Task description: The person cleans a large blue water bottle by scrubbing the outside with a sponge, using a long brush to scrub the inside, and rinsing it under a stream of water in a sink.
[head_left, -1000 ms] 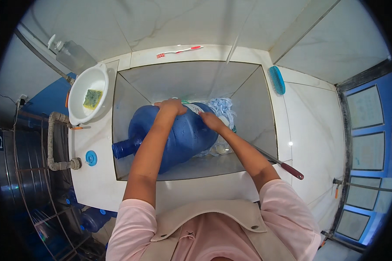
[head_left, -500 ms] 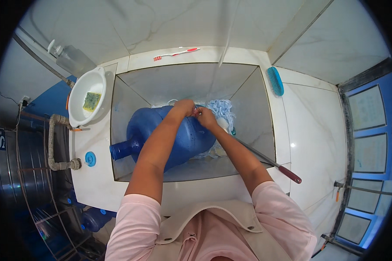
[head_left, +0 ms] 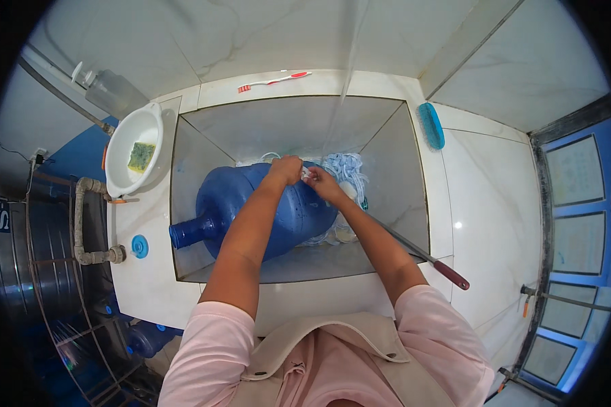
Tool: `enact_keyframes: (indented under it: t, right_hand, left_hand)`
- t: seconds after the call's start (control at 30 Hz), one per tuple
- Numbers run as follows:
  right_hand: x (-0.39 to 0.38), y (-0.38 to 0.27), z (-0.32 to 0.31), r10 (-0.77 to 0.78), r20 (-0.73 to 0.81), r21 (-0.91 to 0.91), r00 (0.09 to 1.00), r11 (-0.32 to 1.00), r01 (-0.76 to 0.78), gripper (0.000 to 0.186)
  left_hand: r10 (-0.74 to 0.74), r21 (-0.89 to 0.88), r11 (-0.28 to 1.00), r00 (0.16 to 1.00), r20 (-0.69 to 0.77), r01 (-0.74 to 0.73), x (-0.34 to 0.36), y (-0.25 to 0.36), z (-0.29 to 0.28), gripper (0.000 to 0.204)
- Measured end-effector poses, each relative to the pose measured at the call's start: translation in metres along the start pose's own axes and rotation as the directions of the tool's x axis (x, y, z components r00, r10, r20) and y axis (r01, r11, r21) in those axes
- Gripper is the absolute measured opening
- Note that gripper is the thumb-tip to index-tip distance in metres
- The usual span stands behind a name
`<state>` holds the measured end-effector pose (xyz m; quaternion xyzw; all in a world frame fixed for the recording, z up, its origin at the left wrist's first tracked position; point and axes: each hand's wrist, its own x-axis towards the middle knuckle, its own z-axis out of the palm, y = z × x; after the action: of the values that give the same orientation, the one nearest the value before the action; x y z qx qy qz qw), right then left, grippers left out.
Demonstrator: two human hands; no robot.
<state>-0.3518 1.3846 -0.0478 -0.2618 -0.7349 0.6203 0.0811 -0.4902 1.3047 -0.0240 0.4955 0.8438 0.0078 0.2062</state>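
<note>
A large blue water jug lies on its side in the sink, its neck toward the left wall. Above its far side my two hands meet. My left hand is closed, knuckles up, with its fingertips against a small whitish piece. My right hand pinches the same small piece from the right; it is too small to name. Just beyond the right hand lies a heap of light blue and white strips. A metal rod with a dark red handle leans over the sink's right edge.
A white basin holding a green-and-yellow sponge stands on the left ledge, near a pump bottle and a blue cap. A toothbrush lies on the back ledge, a blue brush at the right corner.
My fingers have shifted slightly around the small piece, and more of its whitish surface shows between them. The jug stays in place.
</note>
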Motion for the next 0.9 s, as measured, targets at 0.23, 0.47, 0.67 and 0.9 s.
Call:
enact_keyframes:
  t: [0.23, 0.47, 0.67, 0.9]
  right_hand:
    - [-0.004, 0.016, -0.014, 0.085, -0.008, -0.025, 0.996, 0.996, -0.085, 0.020]
    - [-0.004, 0.010, -0.007, -0.204, -0.113, -0.438, 0.973, 0.889, 0.135, 0.011]
    - [-0.001, 0.011, -0.007, -0.178, -0.170, -0.447, 0.969, 0.890, 0.085, 0.014]
    - [0.009, 0.033, -0.006, 0.035, -0.208, -0.201, 0.977, 0.976, -0.078, 0.020]
  left_hand:
    - [0.125, -0.201, 0.976, 0.973, 0.191, -0.086, 0.013, 0.002, -0.014, 0.012]
    - [0.098, -0.129, 0.989, 0.983, 0.155, -0.079, 0.010, 0.014, -0.010, 0.009]
    - [0.078, 0.029, 0.996, 0.989, 0.128, -0.082, 0.007, 0.025, -0.010, 0.014]
    - [0.067, -0.044, 0.997, 0.990, 0.121, -0.062, 0.000, 0.033, -0.019, 0.021]
